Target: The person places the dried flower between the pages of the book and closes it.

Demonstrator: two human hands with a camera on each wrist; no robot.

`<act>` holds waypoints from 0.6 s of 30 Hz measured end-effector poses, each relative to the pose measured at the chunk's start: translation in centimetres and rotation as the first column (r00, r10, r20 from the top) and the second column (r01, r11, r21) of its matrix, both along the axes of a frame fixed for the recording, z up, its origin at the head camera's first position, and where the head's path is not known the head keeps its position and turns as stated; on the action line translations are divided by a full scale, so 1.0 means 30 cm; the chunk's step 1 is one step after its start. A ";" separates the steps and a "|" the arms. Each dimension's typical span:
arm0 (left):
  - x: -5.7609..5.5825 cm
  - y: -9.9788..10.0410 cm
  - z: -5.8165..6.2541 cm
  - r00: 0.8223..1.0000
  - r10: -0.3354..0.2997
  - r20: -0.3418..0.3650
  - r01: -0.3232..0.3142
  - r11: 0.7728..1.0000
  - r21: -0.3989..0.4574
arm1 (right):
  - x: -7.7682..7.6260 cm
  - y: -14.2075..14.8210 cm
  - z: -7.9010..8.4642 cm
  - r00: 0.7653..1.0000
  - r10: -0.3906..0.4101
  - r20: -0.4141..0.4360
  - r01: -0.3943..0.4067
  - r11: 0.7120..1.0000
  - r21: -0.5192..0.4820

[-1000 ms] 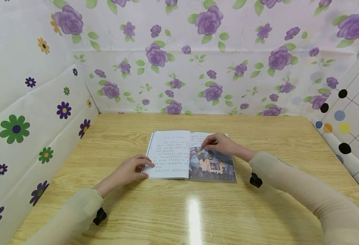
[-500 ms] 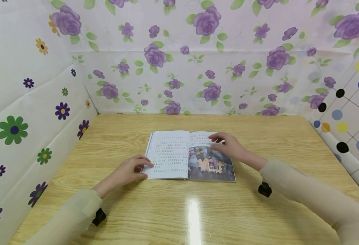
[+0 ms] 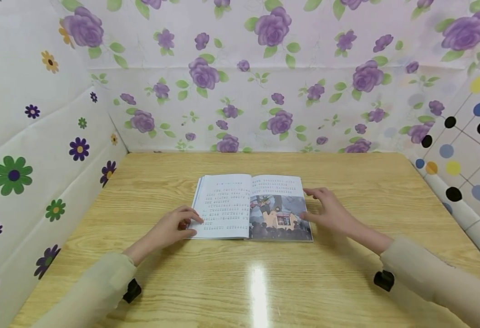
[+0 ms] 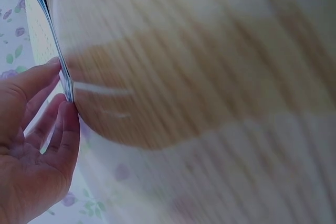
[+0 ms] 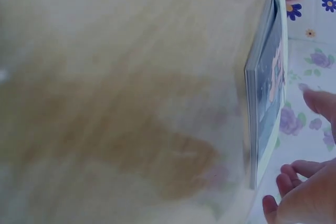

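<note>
An open book (image 3: 228,214) lies on the table, its left page printed with text and its right page bearing text above a dark illustration (image 3: 281,218). My left hand (image 3: 178,223) holds the lower left corner, forefinger on the page and thumb by the bottom edge; the left wrist view shows thumb and fingertips of this hand (image 4: 39,135) at the stacked page edges. Beyond the right edge, my right hand (image 3: 330,212) hovers with fingers spread, its thumb tip overlapping the illustration's border. In the right wrist view that hand (image 5: 310,182) appears apart from the book (image 5: 269,87).
The wooden table (image 3: 207,282) extends around the book on every side. Flower-printed sheeting (image 3: 240,82) stands behind it, with more patterned sheeting at left and a dotted panel (image 3: 465,150) at right. A black wrist device (image 3: 384,280) hangs below each sleeve.
My right hand has let go near the illustration's top, lifted off the page and moved rightward and closer, past the book's right edge. My left hand stays on the corner.
</note>
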State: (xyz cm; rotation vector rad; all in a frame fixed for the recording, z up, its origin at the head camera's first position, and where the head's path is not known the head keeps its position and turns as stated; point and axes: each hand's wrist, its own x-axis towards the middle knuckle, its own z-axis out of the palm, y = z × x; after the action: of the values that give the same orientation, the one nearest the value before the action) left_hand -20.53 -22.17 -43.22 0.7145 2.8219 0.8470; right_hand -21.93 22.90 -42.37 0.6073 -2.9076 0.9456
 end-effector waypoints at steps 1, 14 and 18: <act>0.001 0.003 0.001 1.000 0.003 -0.003 -0.003 1.000 -0.001 | 0.010 0.006 -0.003 1.000 -0.002 0.008 0.001 1.000 0.020; 0.009 0.020 -0.009 0.997 0.072 -0.024 -0.072 0.997 -0.001 | 0.060 0.053 -0.050 0.981 0.076 0.179 -0.088 0.994 0.060; -0.003 0.029 -0.002 0.991 0.112 0.071 -0.114 0.993 0.017 | 0.056 0.060 -0.057 0.976 0.084 0.200 -0.092 0.995 0.031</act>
State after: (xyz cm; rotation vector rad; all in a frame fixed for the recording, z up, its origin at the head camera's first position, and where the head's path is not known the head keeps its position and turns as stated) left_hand -20.63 -21.30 -43.29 0.5208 2.8171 0.9018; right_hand -20.24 24.71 -44.07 0.6877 -3.1053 1.0158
